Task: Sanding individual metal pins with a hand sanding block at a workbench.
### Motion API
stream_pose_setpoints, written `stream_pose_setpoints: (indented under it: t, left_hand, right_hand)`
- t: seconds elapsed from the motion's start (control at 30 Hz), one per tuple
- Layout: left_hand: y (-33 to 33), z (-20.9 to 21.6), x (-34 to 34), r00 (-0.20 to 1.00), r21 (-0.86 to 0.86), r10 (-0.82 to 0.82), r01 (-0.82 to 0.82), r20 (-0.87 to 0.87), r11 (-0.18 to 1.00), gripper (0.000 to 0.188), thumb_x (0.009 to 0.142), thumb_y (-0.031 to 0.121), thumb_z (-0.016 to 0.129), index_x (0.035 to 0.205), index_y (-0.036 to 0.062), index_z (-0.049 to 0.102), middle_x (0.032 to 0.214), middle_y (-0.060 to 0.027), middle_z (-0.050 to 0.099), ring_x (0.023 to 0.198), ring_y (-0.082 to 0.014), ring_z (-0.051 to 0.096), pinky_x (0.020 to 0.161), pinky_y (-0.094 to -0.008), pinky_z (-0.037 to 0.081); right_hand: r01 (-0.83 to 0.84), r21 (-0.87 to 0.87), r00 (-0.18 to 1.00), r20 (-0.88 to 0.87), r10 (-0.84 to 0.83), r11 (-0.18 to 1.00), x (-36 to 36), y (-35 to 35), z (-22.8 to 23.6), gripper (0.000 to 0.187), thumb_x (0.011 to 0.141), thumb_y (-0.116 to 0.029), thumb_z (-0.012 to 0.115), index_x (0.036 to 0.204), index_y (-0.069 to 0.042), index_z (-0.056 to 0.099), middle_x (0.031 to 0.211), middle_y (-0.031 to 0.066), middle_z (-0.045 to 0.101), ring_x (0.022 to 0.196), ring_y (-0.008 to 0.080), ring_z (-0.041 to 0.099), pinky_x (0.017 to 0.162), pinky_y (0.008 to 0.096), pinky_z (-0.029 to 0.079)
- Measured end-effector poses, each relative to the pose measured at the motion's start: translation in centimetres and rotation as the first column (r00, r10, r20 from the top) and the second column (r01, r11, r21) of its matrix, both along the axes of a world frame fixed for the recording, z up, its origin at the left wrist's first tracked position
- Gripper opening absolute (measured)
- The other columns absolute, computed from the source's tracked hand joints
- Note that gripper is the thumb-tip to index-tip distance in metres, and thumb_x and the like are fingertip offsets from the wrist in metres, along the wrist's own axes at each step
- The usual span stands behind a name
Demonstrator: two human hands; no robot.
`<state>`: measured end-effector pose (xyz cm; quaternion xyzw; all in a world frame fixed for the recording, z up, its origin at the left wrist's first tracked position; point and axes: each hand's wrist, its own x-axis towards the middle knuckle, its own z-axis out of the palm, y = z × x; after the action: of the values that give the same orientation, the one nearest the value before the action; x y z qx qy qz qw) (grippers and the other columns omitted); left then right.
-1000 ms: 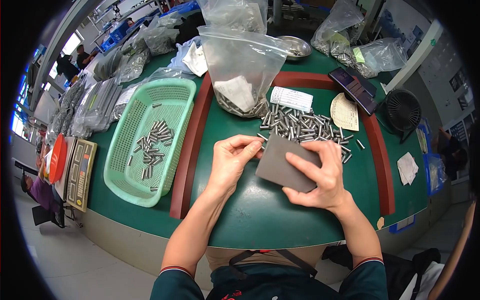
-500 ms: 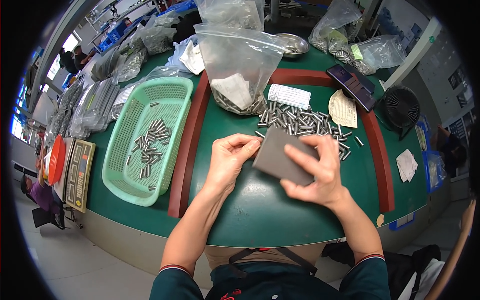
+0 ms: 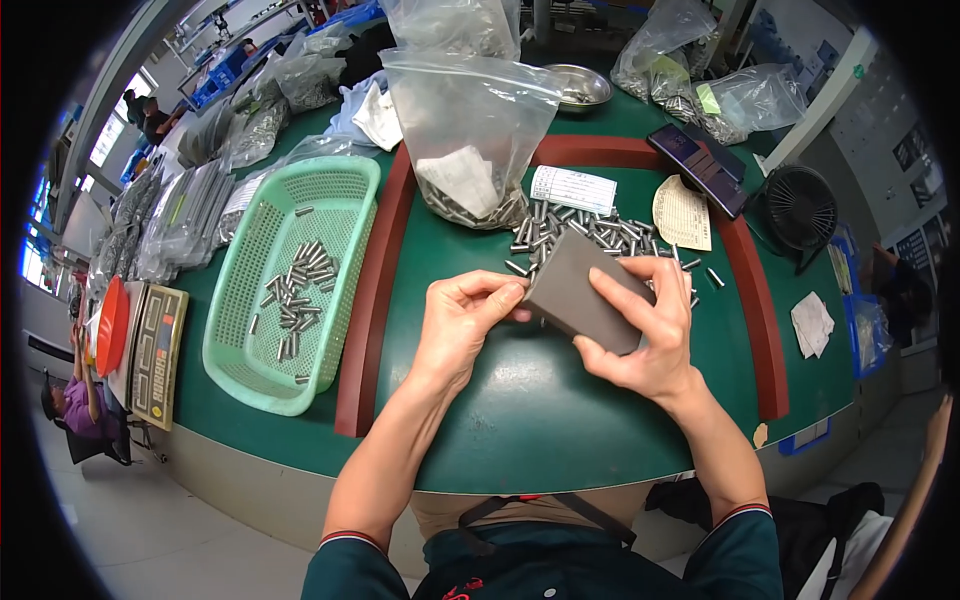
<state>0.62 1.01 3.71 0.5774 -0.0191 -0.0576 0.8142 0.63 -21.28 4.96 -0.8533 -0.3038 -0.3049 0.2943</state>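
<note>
My right hand point(image 3: 650, 335) grips a dark grey rectangular block point(image 3: 583, 290) that looks like a sanding sponge, fingers over its face and thumb along the lower edge. At the block's left edge, my left hand point(image 3: 462, 318) is closed in a pinch of thumb and forefinger. Whatever sits between those fingertips is hidden. Short shiny metal pins point(image 3: 624, 236) lie in a loose pile just beyond the block. More metal pins point(image 3: 300, 290) rest inside a pale green perforated plastic basket point(image 3: 222, 335) to the left.
Dark red bars point(image 3: 372, 330) frame the green table point(image 3: 560, 430). A clear zip bag point(image 3: 470, 130) of pins stands at the back. Paper slips, a phone point(image 3: 697, 170), a black fan point(image 3: 797, 212) and a white cloth point(image 3: 812, 327) are on the right. A scale point(image 3: 160, 350) is far left.
The grey block has turned and tilted in my right hand, so its thick side shows more. My left hand keeps its pinch at the block's edge. The view has shifted slightly.
</note>
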Motion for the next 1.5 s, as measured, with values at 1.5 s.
stream_pose_setpoints:
  t: [1.5]
  left_hand:
    - [0.5, -0.6, 0.8, 0.995, -0.037, -0.051, 0.054, 0.084, 0.998, 0.033, 0.09, -0.001, 0.064, 0.123, -0.0059, 0.06, 0.108, -0.0165, 0.069, 0.098, -0.0191, 0.067, 0.09, -0.0312, 0.055]
  right_hand:
    - [0.193, 0.181, 0.975, -0.146, -0.168, 0.964, 1.4, -1.4, -0.3, 0.052, 0.057, -0.02, 0.08, 0.106, -0.005, 0.071, 0.097, 0.0108, 0.056, 0.091, 0.0263, 0.054, 0.081, 0.0388, 0.04]
